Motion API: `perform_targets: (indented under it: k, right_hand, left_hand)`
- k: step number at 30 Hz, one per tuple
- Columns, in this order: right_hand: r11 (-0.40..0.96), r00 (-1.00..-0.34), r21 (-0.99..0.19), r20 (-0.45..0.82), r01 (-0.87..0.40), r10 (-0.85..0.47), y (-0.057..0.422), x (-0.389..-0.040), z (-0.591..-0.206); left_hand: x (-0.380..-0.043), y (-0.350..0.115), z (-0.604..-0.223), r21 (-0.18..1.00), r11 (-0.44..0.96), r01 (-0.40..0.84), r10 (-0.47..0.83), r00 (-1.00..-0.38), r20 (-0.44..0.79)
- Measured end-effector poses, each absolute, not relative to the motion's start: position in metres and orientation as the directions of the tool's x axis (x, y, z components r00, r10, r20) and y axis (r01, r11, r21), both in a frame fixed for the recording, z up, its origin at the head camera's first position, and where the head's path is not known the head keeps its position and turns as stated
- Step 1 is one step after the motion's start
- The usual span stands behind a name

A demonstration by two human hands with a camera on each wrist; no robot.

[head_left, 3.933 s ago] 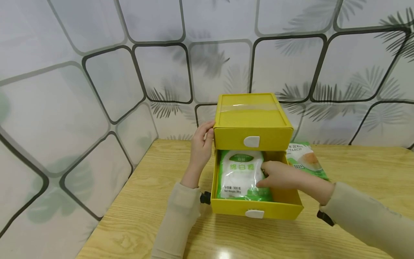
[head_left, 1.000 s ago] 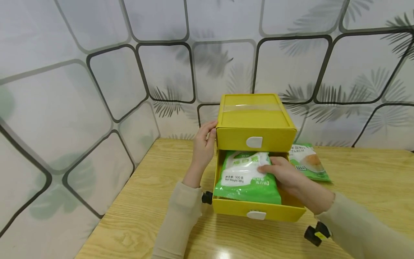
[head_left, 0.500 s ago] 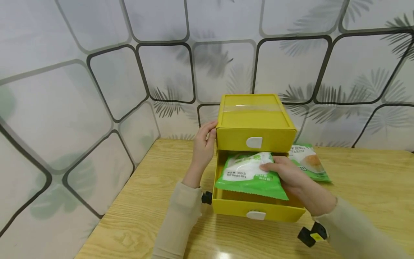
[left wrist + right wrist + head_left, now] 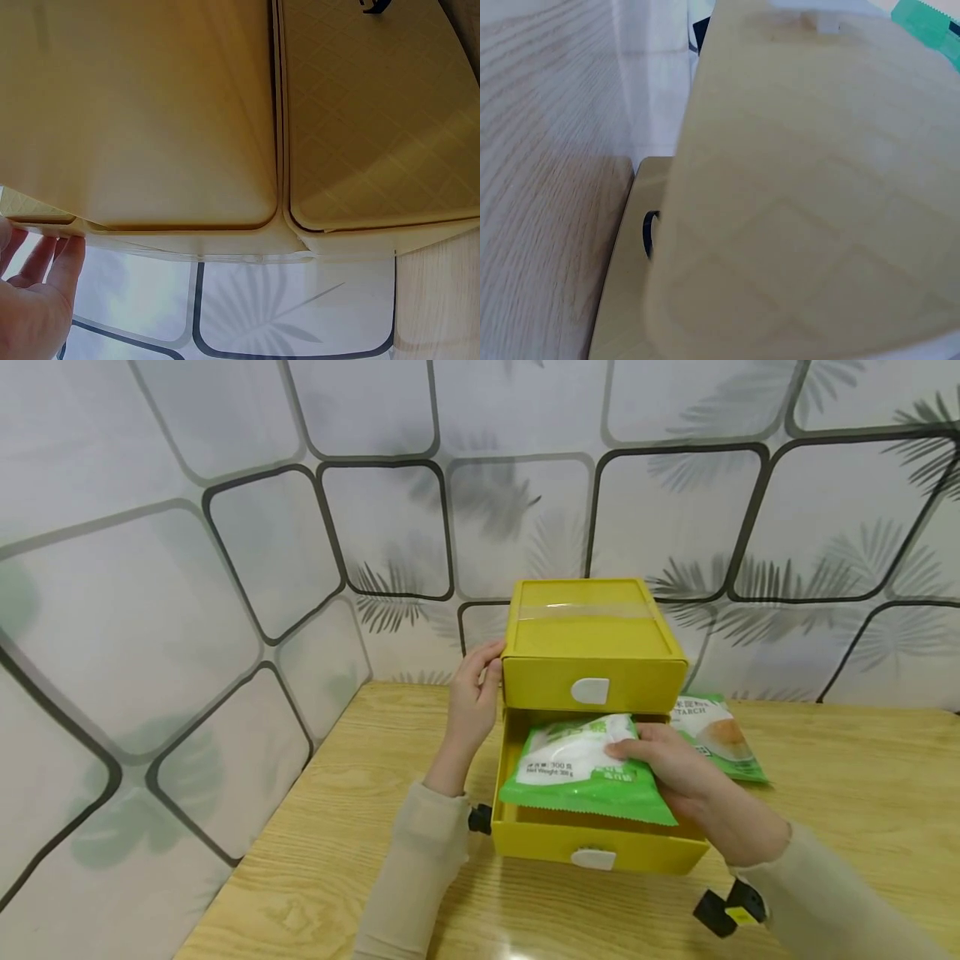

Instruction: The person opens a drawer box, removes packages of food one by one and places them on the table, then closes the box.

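A white and green 300 g bag of white sugar [image 4: 577,764] is held tilted over the pulled-out lower drawer [image 4: 600,843]. My right hand [image 4: 678,768] grips its right side, thumb on top and fingers hidden beneath. Against the left side of the yellow two-drawer box [image 4: 592,681] rests my left hand [image 4: 472,702]. The left wrist view catches the fingers of this left hand [image 4: 41,281] touching the box's edge. From the right wrist, the outer wall of the drawer [image 4: 802,210] fills much of the view, and the right hand is out of sight.
A green and white starch packet [image 4: 720,735] lies on the wooden table [image 4: 832,777], right of the box. The upper drawer [image 4: 551,681] is closed, and clear tape crosses the box top. A patterned cloth wall [image 4: 517,510] stands behind.
My right hand has taken hold of the sugar bag, which lay flat in the drawer, and raised it at a tilt. During the last half second it barely moves. The left hand stays against the box.
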State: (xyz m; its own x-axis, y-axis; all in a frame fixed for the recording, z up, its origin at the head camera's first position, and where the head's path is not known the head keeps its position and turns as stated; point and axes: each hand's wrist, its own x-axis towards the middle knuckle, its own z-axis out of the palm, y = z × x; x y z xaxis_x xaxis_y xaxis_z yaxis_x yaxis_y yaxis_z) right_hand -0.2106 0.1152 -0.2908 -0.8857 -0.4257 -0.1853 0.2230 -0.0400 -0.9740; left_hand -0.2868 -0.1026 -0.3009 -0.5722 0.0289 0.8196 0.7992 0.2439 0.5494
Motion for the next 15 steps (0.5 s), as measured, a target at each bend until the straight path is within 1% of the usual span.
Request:
perform_targets:
  k: [8,12,15]
  right_hand:
    - [0.012,-0.893,-0.980,-0.184,0.196,-0.412,0.120,-0.201,-0.289]
    - [0.029,-0.878,-0.984,-0.169,0.175,-0.447,0.125,-0.196,-0.285]
    - [0.014,-0.856,-0.983,-0.167,0.184,-0.489,0.129,-0.192,-0.282]
  left_hand:
    - [-0.286,-0.102,-0.301,0.548,0.246,0.800,0.028,-0.571,0.821]
    - [-0.285,-0.102,-0.301,0.557,0.244,0.794,0.025,-0.580,0.814]
    - [-0.285,-0.103,-0.301,0.559,0.248,0.791,0.024,-0.581,0.813]
